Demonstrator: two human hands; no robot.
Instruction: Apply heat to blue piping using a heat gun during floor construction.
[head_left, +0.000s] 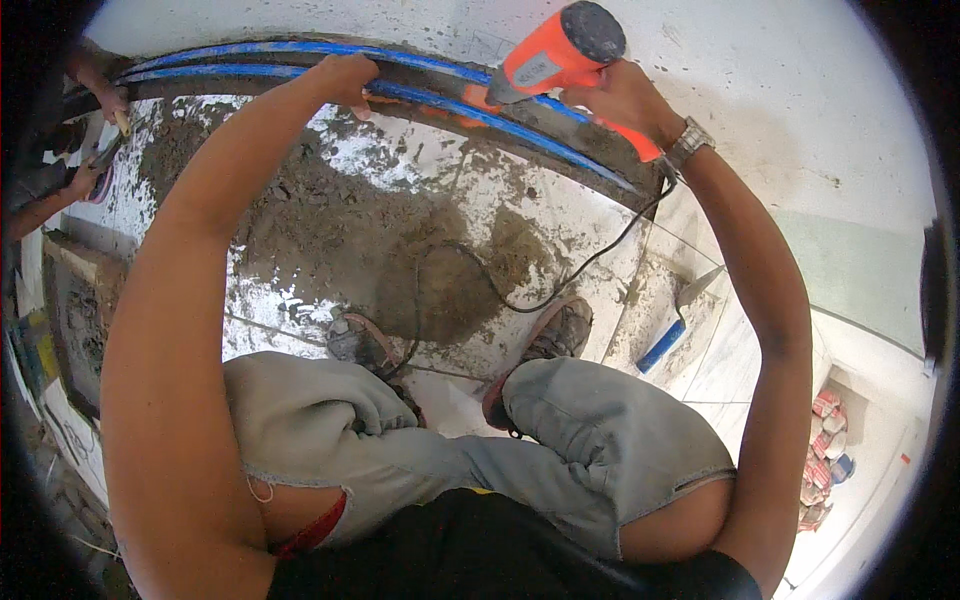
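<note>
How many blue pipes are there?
2. One blue pipe is nearer the wall, partly behind the orange corded tool. The other blue pipe runs alongside, partly behind the left hand. More could be hidden.

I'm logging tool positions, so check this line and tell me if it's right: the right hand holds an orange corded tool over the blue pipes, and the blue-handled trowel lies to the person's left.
One side is wrong: the head view shows the blue-handled trowel lying to the person's right. The right hand does hold an orange corded tool over the blue pipes.
</note>
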